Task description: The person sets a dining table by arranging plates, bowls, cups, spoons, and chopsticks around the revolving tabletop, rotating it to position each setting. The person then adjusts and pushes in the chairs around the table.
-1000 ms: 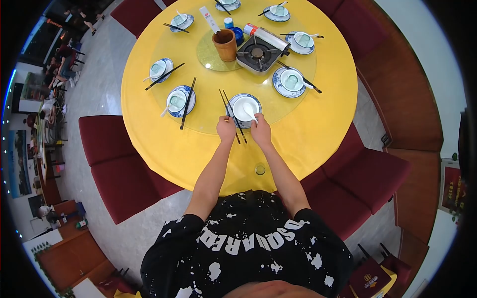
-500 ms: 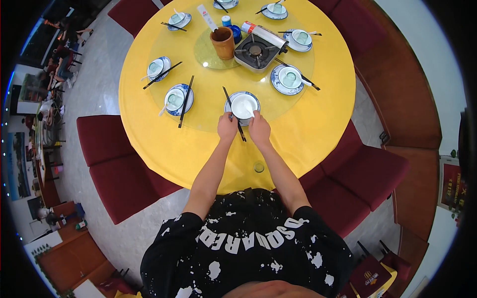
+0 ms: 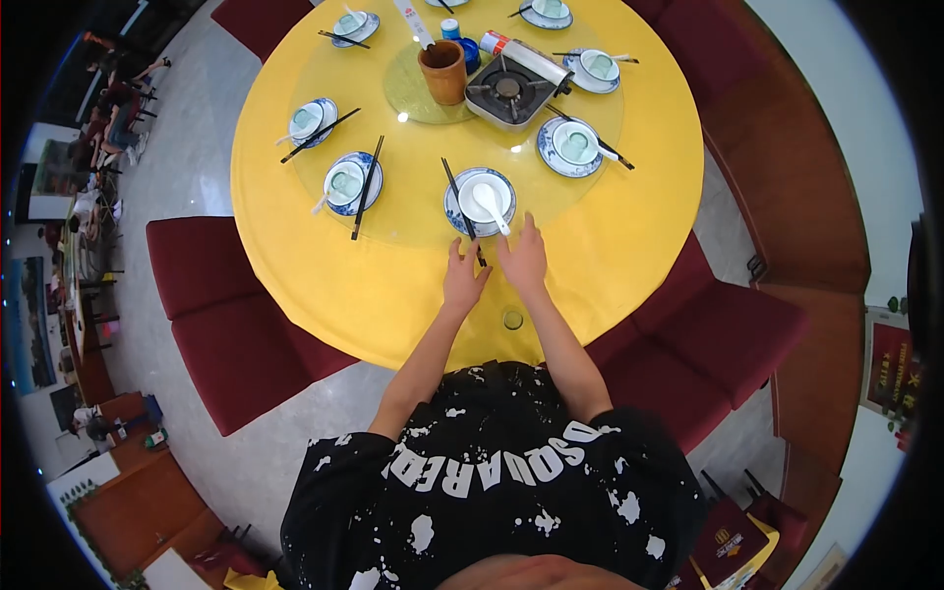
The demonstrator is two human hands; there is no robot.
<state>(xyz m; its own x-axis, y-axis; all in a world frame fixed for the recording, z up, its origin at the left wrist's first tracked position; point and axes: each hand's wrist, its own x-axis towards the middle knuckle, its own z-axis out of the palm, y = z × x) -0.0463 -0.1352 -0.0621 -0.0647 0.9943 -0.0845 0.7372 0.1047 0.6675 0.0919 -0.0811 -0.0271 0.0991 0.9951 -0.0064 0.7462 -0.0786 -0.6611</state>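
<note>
A white bowl (image 3: 473, 190) rests on a blue-and-white plate (image 3: 507, 223) at the near side of the round table. A white spoon (image 3: 491, 206) lies in the bowl, its handle sticking out over the rim toward me. Dark chopsticks (image 3: 452, 187) slant along the plate's left side. My left hand (image 3: 465, 281) is open just below the plate, beside the lower ends of the chopsticks; whether it touches them I cannot tell. Open too, with fingers stretched forward, my right hand (image 3: 523, 260) is close to the spoon handle and holds nothing.
A small glass (image 3: 512, 320) stands near the table's front edge. Similar place settings, such as one with a plate (image 3: 374, 197), ring the yellow table (image 3: 324, 295). A portable gas stove (image 3: 507, 90) and a brown pot (image 3: 442, 77) are farther back. Red chairs (image 3: 231, 344) flank me.
Both hands have let go at the bowl and drawn back toward me, their fingers opening. The spoon now shows clearly in the bowl. The view has shifted slightly.
</note>
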